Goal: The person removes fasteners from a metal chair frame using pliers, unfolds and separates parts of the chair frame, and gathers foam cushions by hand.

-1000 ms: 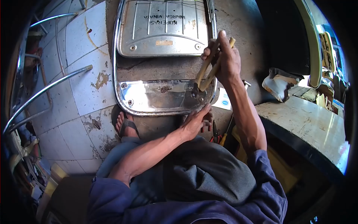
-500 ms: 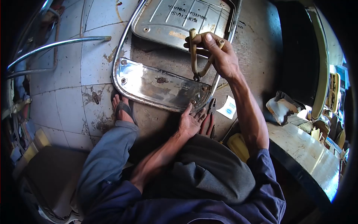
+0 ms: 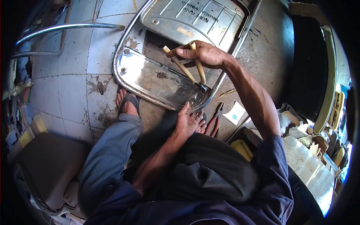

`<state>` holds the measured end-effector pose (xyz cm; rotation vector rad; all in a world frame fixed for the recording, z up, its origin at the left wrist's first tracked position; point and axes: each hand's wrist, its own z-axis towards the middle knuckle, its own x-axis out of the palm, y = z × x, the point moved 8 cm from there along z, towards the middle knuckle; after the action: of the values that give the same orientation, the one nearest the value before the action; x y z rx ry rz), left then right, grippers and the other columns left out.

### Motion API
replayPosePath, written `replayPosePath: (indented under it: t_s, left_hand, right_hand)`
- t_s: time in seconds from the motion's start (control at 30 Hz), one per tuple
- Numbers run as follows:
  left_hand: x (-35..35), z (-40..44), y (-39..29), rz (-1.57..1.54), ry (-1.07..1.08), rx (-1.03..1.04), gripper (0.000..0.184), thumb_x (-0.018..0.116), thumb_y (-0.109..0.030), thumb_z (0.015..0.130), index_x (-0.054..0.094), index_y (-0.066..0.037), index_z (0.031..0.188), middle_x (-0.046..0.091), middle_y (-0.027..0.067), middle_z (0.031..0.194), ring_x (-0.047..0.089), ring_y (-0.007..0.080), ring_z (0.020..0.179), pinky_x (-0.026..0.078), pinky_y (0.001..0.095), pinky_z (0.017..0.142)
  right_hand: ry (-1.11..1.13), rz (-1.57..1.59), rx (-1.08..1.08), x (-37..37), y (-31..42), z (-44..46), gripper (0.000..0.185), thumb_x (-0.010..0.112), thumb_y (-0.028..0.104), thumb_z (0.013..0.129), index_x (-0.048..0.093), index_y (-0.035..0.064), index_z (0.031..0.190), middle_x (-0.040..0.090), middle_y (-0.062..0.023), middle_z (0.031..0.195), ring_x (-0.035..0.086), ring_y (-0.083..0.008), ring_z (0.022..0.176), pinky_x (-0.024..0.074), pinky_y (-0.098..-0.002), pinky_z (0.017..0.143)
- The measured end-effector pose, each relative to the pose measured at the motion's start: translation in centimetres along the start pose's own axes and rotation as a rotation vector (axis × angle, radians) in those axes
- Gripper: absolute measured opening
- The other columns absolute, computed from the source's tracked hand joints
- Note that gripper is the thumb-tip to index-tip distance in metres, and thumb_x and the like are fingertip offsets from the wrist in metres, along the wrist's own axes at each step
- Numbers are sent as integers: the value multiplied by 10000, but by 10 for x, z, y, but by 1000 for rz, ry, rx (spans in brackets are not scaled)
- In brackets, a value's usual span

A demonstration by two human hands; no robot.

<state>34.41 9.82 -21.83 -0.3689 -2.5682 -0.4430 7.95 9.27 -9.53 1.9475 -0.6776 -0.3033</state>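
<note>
My right hand [image 3: 204, 55] is wrapped round the cream-sleeved handles of a pair of pincers [image 3: 183, 70]. Their handles stand apart, and the jaws point down at the lower right corner of a shiny metal panel [image 3: 150, 77]. Whether the jaws grip the fastener there is hidden. This panel sits inside a bent chrome tube frame [image 3: 117, 77]. At the frame's lower right edge is my left hand [image 3: 186, 123], palm up, its thumb against the rim close to a round fastener and its fingers apart below it.
A ribbed metal panel [image 3: 195, 18] with black lettering lies at the frame's far end. Red-handled pliers [image 3: 214, 122] and a white paper packet [image 3: 235, 113] lie on the floor at right. A metal-topped bench [image 3: 307, 172] stands further right; a chrome tube [image 3: 71, 27] extends from the left.
My right hand has swung left and lower, tilting the pincers' handles leftward while their jaws came down over the corner fastener. My left hand stays at the frame's edge. The view has shifted slightly.
</note>
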Motion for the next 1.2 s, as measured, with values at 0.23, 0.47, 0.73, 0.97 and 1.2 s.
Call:
replayPosePath:
  t_s: [0.23, 0.47, 0.73, 0.97, 1.2]
  left_hand:
    - [-8, -3, 10, 34, -140, -170, 319, 681, -444, 895, 607, -169, 1037, 599, 26, 1025, 583, 215, 951, 431, 490, 942]
    - [-17, 3, 12, 70, -135, -266, 446, 689, -548, 832, 597, -209, 1107, 572, -36, 1131, 518, 179, 1084, 256, 543, 1004]
    - [-9, -4, 9, 121, -156, -177, 424, 705, -527, 830, 601, -205, 1086, 581, -42, 1073, 536, 175, 1053, 281, 517, 956]
    - [-10, 0, 8, 27, -184, -192, 304, 664, -446, 901, 624, -166, 1014, 610, 52, 993, 583, 213, 937, 303, 523, 996]
    - [-18, 2, 19, 25, -242, -274, 363, 704, -466, 869, 610, -156, 1034, 599, 41, 981, 587, 217, 961, 307, 494, 1009]
  right_hand:
    - [100, -92, 125, 1, -31, 40, 590, 672, 541, 887, 679, 38, 1196, 670, -113, 1147, 563, -219, 1151, 442, -359, 981]
    - [397, 104, 390, 34, -41, 48, 529, 704, 438, 897, 633, 20, 1214, 664, -68, 1096, 567, -181, 1091, 461, -377, 945]
    - [225, -70, 312, 50, -30, 41, 498, 651, 477, 914, 651, 55, 1178, 665, -59, 1055, 574, -183, 1025, 438, -362, 905]
    - [208, 43, 266, 57, -38, 44, 521, 617, 519, 928, 648, 0, 902, 639, -70, 826, 611, -172, 733, 509, -339, 688]
    - [208, -96, 203, 65, -26, 34, 600, 592, 571, 934, 626, -6, 1096, 577, -36, 756, 551, -135, 686, 473, -316, 649]
